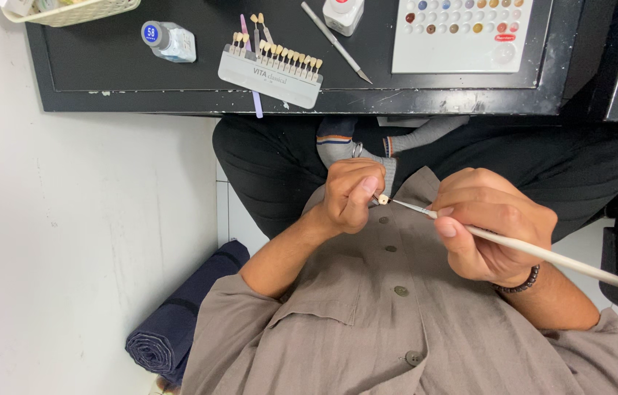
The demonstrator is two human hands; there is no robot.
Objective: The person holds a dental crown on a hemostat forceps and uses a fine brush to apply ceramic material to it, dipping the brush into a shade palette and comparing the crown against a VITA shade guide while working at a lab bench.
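Note:
My left hand [349, 195] is closed around a metal holder whose tip carries a small cream tooth crown [383, 199]. My right hand [490, 225] grips a long white brush [543, 254] like a pen. The brush's fine tip touches the crown. Both hands hover over my lap, in front of my grey-brown buttoned shirt [389, 314]. A beaded bracelet [522, 282] sits on my right wrist.
A black table [104, 66] lies ahead with a tooth shade guide [272, 69], a small capped bottle [168, 40], a metal instrument [336, 42], a white jar [343, 13] and a white palette of colour dots [462, 33]. A rolled dark cloth [177, 322] lies low left beside a white wall.

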